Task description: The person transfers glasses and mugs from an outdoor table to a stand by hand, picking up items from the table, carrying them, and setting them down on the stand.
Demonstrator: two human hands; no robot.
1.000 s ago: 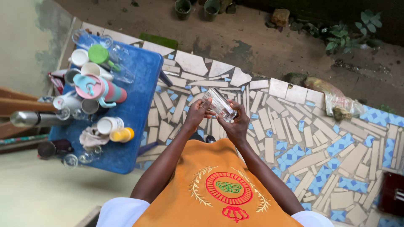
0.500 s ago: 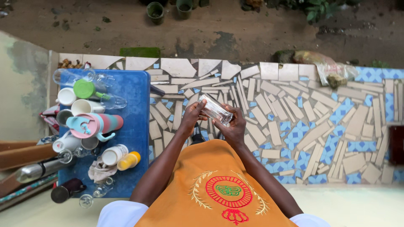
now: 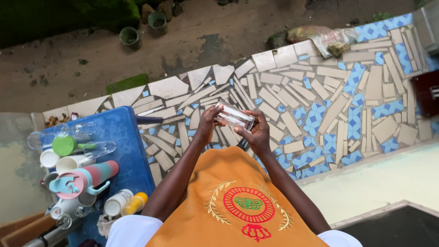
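Nearest the camera is the person's orange apron (image 3: pixel 238 201) with a red and green embroidered emblem, and both bare forearms reach forward from it. The left hand (image 3: pixel 209 122) and the right hand (image 3: pixel 256 132) meet over the floor and hold a clear drinking glass (image 3: pixel 234 117) between them, lying nearly on its side. The left fingers are curled around one end of the glass, and the right fingers are bent around the other end, with the thumb on top; both hands are closed on it. Below the hands is a floor of broken tiles (image 3: pixel 320 91) in beige, white and blue. To the left stands a blue table (image 3: pixel 123 137) crowded with cups, a green-lidded cup (image 3: pixel 65 145), a pink and teal tumbler (image 3: pixel 82 179) lying down, and a yellow bottle (image 3: pixel 135 203). Farther off, past the tile edge, is bare dirt ground with two small green pots (image 3: pixel 130 36) and a plastic bag (image 3: pixel 327 39).
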